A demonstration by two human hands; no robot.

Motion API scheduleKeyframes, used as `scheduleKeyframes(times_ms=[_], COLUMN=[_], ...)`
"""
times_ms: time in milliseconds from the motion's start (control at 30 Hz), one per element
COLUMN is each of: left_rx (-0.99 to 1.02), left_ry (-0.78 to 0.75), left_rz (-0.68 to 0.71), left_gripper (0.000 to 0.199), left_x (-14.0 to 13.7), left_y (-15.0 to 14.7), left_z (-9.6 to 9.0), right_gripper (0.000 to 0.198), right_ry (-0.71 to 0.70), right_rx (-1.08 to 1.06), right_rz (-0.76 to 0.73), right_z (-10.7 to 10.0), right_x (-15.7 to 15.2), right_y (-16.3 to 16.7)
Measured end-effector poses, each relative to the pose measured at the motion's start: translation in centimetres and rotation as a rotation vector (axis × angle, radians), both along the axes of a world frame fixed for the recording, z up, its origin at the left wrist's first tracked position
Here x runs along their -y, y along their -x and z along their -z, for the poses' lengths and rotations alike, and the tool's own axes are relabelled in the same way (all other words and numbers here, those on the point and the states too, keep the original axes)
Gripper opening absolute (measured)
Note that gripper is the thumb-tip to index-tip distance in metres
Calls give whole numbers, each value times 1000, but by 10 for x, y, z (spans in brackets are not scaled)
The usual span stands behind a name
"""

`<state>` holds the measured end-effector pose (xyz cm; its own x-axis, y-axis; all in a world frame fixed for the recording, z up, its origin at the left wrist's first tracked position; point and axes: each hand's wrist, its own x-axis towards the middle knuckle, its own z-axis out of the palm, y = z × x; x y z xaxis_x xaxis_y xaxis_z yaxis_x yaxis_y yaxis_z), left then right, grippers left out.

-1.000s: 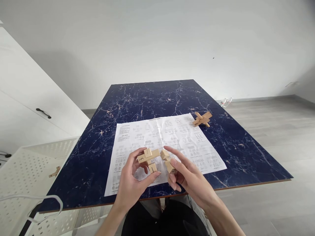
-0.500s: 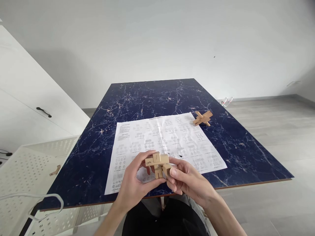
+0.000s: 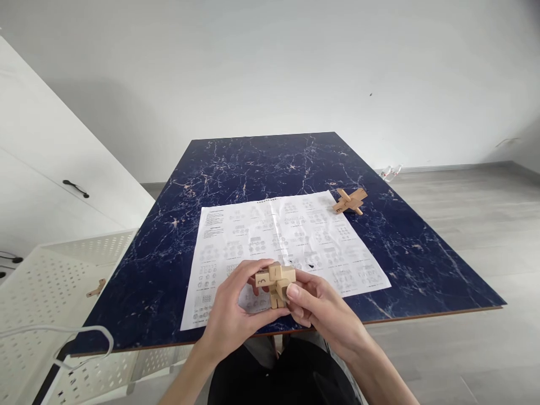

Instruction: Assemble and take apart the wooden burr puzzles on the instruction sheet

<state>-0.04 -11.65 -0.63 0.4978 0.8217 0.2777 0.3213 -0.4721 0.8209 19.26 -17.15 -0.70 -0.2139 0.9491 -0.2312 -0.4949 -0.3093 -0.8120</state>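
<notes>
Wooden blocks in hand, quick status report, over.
Left hand and right hand both gripping wooden blocks. Blocks together over printed sheet. Another wooden assembly at sheet's far right corner, apart from hands.

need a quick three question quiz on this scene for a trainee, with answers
1. True or false: the left hand and right hand both touch the numbered wooden puzzle blocks.
2. Which corner of the printed sheet is nearest the crossed wooden pieces?
a) near left
b) far right
c) far left
3. Fill in: the marble-patterned tabletop is dark ____ with pale veins.

Key: 1 true; 2 b; 3 blue.
</notes>
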Motion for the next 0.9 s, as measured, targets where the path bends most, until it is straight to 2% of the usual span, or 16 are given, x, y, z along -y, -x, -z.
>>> scheduleKeyframes(times_ms=[167, 500, 667, 900], left_rx=[-10, -34, -60, 12], left_ry=[31, 22, 35, 158], left_rz=[-1, -12, -15, -19], left_gripper=[63, 61, 56, 59], left_x=[1, 1, 1, 2], left_y=[0, -1, -3, 1], left_z=[-1, -2, -2, -2], right_gripper=[40, 44, 47, 52], right_ry=[-13, 21, 46, -20], right_rx=[25, 30, 104, 203], right_rz=[-5, 23, 34, 5], right_z=[2, -3, -3, -2], right_x=[0, 2, 1, 2], right_y=[2, 3, 6, 10])
